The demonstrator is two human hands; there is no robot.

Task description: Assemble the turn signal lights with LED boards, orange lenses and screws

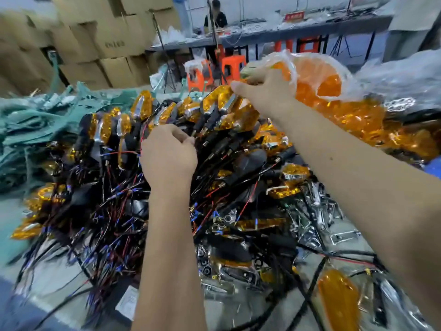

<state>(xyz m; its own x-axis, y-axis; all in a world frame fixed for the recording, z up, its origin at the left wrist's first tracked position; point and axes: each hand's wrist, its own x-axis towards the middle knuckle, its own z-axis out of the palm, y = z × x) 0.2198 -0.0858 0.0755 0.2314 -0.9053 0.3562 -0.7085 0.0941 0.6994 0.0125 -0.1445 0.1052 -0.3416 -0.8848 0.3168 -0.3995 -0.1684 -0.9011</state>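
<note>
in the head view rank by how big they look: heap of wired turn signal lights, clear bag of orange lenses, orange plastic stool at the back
1. Heap of black-wired turn signal lights, largest.
2. Clear plastic bag of orange lenses.
3. Orange plastic stool, smallest, though it stands farther from the camera, so its true size is unsure.

1. I'm looking at a big heap of assembled turn signal lights (222,115) with orange lenses, black bodies and chrome trim, piled across the middle of the table and blurred in places.
2. Their black, red and blue-tipped wires (114,225) spill in a tangle toward the table's near left edge.
3. A clear plastic bag of orange lenses (317,80) sits raised at the far right.
4. Chrome parts (307,218) lie scattered right of the heap.
5. One orange lens (338,299) lies near the near right corner.
</note>
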